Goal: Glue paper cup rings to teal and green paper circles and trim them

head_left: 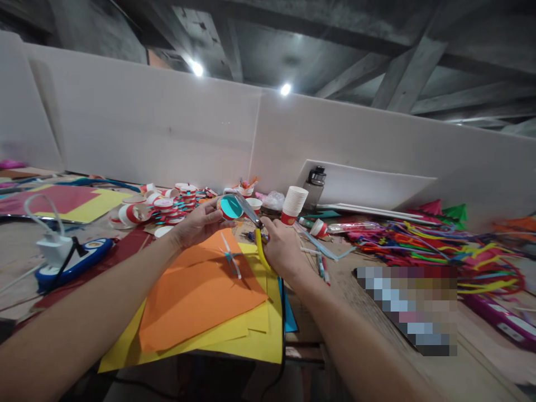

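My left hand (200, 224) is closed on a small cup piece with a teal round face (230, 207), held above the table. My right hand (281, 249) grips yellow-handled scissors (255, 231), whose blades reach up to the edge of the teal piece. Below both hands lie orange paper sheets (196, 301) on top of yellow sheets (259, 340). A few thin paper strips (231, 258) rest on the orange sheet.
A stack of white paper cups (294, 205) and a dark bottle (315, 184) stand behind the hands. Several cut red-and-white cup pieces (167, 206) lie at left, near a power strip with charger (69, 259). Coloured pipe cleaners (439, 245) pile at right. White panels (167, 134) wall the back.
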### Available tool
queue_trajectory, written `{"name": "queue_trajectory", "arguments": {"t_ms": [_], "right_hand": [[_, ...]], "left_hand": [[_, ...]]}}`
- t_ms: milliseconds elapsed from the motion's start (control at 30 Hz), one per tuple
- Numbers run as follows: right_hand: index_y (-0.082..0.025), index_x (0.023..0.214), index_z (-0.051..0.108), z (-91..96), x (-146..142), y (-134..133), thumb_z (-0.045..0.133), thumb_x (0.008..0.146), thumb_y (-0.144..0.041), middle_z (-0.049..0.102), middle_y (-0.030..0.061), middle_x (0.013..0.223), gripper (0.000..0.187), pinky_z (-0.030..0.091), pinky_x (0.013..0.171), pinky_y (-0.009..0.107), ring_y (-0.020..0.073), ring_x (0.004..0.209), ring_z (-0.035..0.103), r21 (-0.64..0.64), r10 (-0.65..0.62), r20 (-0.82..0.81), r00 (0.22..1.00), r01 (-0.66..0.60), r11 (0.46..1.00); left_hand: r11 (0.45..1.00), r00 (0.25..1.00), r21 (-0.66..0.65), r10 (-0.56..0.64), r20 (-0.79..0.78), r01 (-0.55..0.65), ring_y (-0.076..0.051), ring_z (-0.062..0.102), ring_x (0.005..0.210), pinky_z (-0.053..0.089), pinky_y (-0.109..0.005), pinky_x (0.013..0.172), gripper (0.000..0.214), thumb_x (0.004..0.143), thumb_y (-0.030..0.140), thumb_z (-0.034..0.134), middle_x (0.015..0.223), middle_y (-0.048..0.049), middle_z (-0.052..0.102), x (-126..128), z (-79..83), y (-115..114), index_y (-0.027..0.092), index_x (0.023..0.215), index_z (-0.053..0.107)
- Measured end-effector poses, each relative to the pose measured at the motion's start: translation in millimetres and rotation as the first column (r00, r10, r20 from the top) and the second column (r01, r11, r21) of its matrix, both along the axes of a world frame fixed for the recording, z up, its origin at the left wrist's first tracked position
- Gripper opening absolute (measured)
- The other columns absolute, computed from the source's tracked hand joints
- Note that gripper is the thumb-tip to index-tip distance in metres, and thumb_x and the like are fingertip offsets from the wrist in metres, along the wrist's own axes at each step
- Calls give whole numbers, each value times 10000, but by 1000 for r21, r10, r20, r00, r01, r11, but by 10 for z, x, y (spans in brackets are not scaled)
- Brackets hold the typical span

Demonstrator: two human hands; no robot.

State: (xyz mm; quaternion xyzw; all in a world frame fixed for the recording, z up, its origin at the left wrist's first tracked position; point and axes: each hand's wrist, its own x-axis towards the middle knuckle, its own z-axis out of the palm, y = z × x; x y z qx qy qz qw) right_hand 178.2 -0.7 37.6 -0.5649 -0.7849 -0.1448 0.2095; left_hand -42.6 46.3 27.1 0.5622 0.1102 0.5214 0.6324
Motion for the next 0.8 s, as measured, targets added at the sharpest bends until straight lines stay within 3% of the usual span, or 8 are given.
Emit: {"name": "queue_trajectory", "arguments": {"t_ms": [167, 400, 800], "right_hand": [[-220, 1202, 577, 0, 7, 5, 432, 852, -205, 644, 99, 953, 379, 368, 646, 300, 223, 778, 596, 3, 21, -9, 1000, -21, 1000], [-205, 1194, 593, -25, 19, 32, 453, 866, -233, 653, 109, 935, 358, 363, 652, 296, 225, 776, 594, 20, 52, -15, 999, -52, 998], [-196, 1181, 612, -36, 18, 23, 462, 876, -272, 682, 104, 944, 348, 354, 639, 287, 216, 770, 607, 36, 107, -51, 993, -106, 994]], "left_hand": [[1000, 1000, -26, 17, 4, -17, -248, 630, 1053, 568, -304, 807, 418, 713, 299, 767, 1069, -98, 687, 3, 15, -7, 161, 1087, 639], [1000, 1000, -28, -10, -18, 9, -281, 615, 1101, 565, -283, 779, 471, 719, 346, 757, 1113, -125, 676, -26, 25, 11, 151, 1129, 630], [996, 998, -63, -56, 22, 57, -247, 676, 967, 549, -260, 709, 426, 783, 412, 675, 1079, -114, 693, -97, 0, 67, 157, 1123, 640]]}}
